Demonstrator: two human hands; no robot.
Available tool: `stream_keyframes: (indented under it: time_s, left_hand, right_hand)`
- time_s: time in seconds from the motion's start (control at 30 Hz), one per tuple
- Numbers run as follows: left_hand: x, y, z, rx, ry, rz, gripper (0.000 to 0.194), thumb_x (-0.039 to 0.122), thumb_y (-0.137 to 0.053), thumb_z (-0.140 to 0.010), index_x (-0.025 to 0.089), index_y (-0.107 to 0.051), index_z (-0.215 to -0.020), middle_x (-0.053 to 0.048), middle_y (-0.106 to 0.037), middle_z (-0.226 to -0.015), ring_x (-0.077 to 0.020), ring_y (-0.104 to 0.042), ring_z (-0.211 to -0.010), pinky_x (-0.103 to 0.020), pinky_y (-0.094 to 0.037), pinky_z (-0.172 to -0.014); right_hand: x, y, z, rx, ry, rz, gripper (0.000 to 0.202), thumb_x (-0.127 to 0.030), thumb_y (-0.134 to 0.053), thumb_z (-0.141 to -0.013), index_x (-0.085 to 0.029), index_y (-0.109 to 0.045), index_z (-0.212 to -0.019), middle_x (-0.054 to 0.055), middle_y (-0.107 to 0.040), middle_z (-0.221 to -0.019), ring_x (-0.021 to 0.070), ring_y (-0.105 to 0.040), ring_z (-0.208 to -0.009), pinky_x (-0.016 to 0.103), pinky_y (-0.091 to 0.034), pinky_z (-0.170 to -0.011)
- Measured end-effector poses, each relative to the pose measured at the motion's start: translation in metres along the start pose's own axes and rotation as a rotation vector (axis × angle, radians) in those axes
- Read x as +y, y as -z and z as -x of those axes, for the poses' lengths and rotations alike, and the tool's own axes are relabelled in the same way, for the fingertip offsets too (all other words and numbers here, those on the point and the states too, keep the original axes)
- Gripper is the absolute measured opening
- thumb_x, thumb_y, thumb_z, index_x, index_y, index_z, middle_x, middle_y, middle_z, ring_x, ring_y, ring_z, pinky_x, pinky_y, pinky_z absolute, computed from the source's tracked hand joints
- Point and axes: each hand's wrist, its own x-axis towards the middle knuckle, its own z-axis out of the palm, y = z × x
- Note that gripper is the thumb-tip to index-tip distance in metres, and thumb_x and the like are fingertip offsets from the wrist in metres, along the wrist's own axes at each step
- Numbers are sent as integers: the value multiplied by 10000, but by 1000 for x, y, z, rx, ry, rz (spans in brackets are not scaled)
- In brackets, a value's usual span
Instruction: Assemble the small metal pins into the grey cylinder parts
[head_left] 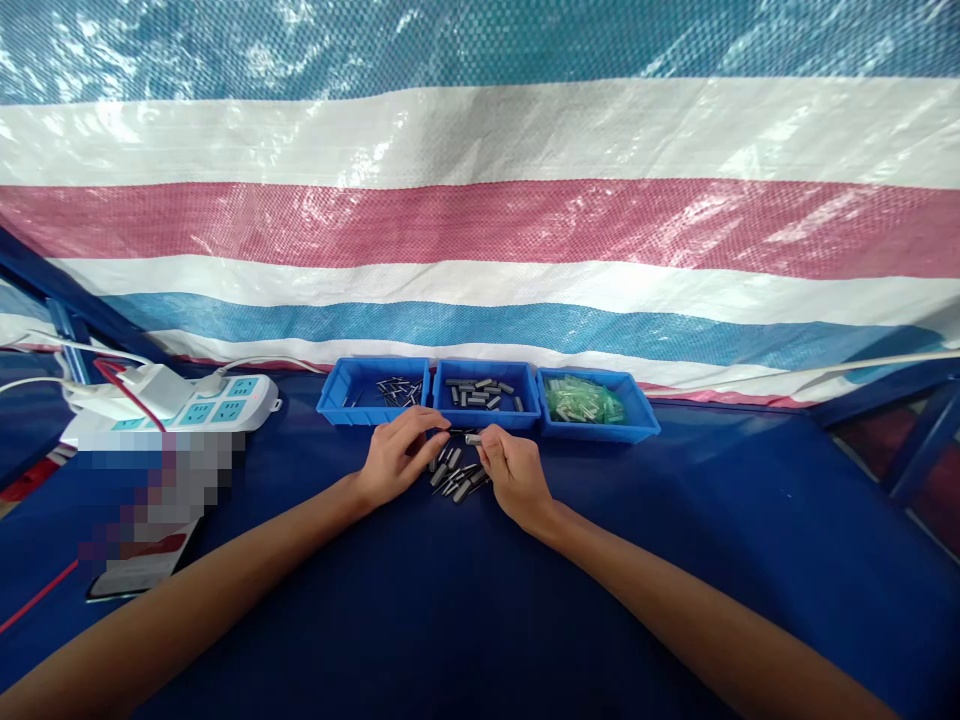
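My right hand (517,476) is closed around a short silver-grey metal cylinder (472,439), one end of which sticks out toward the left. My left hand (399,458) faces it, thumb and fingers drawn together; a thin dark piece seems to be at its fingertips, too small to make out. Between and just below both hands lies a loose pile of grey cylinders (459,488), some with thin pointed metal shafts. Behind the hands stand three blue bins: the left bin (330,400) holds thin metal pins (399,390), the middle bin (487,418) grey cylinders (474,396).
The right bin (637,415) contains a green-tinted plastic bag (589,398) with small pieces. At left, a white power strip (247,402) carries plugs and cables, with a phone-like flat object (142,575) nearer me. A striped plastic sheet (480,220) hangs behind the blue table (420,620).
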Motion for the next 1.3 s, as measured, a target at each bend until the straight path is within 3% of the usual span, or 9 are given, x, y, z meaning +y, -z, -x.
stream_keyframes:
  time_s: [0.13,0.33,0.53,0.67,0.77,0.9,1.0,1.13,1.3]
  left_hand:
    - [2,1,-1,-116,-110,-84,225,292,-598,-864,169,-577,-1051,-74,-650,-972,-54,-527,-537,-178,-449,-532]
    - [0,-3,0,-203,-246,-154,203,251,-540,-900,176,-547,-1088,-54,-667,-948,-122,-645,-847,-172,-468,-625]
    - [-2,-2,1,-195,-159,-147,193,201,-350,-965,153,-535,-941,-34,-612,-796,-104,-575,-699,-195,-406,-576]
    - [-4,-1,1,-132,-117,-152,297,181,-282,-972,164,-470,-741,4,-488,-635,-99,-468,-570,-217,-328,-520]
    - [-6,-2,2,-154,-150,-122,322,184,-277,-973,170,-438,-694,19,-435,-603,-91,-406,-514,-227,-285,-497]
    - [-8,-3,4,-247,-188,-50,327,228,-299,-974,173,-436,-682,22,-432,-597,-89,-386,-495,-231,-285,-503]
    - [-9,-2,5,-213,-137,-36,360,273,-291,-979,174,-432,-663,28,-414,-561,-90,-379,-477,-233,-289,-501]
    - [-7,1,5,-93,-30,-43,270,297,-321,-979,168,-514,-841,14,-515,-651,-83,-467,-529,-201,-363,-538]
    - [-2,-1,1,-168,-127,-91,273,397,-466,-925,173,-511,-1073,-27,-624,-838,-71,-537,-551,-179,-409,-539]
  right_hand:
    - [1,0,-1,-37,37,69,466,-404,-249,-991,-204,-427,-609,-31,-420,-502,99,-420,-443,226,-304,-474]
    - [0,-2,-1,-107,93,109,473,-381,-231,-993,-204,-401,-589,-25,-432,-515,99,-426,-456,234,-295,-504]
    - [-5,2,1,-12,108,92,439,-334,-269,-985,-194,-453,-612,-13,-464,-540,102,-448,-493,235,-333,-531]
    - [-6,2,3,-10,155,92,229,-317,-401,-948,-180,-576,-892,-3,-561,-645,111,-507,-542,236,-398,-568]
    - [-4,-2,5,-21,255,167,219,-351,-517,-902,-189,-570,-1039,19,-612,-728,123,-537,-563,250,-433,-583]
    - [0,-7,6,-18,365,227,157,-310,-499,-920,-198,-594,-976,66,-657,-827,162,-604,-708,276,-463,-661]
    - [2,-6,6,-13,351,222,201,-277,-417,-955,-185,-596,-948,63,-638,-792,158,-594,-697,272,-456,-647]
    - [2,-3,3,-17,280,159,308,-238,-304,-979,-181,-565,-826,38,-593,-704,141,-567,-638,255,-432,-606]
    - [2,-2,1,-62,237,116,364,-284,-275,-984,-197,-508,-718,18,-571,-658,128,-528,-581,247,-403,-577]
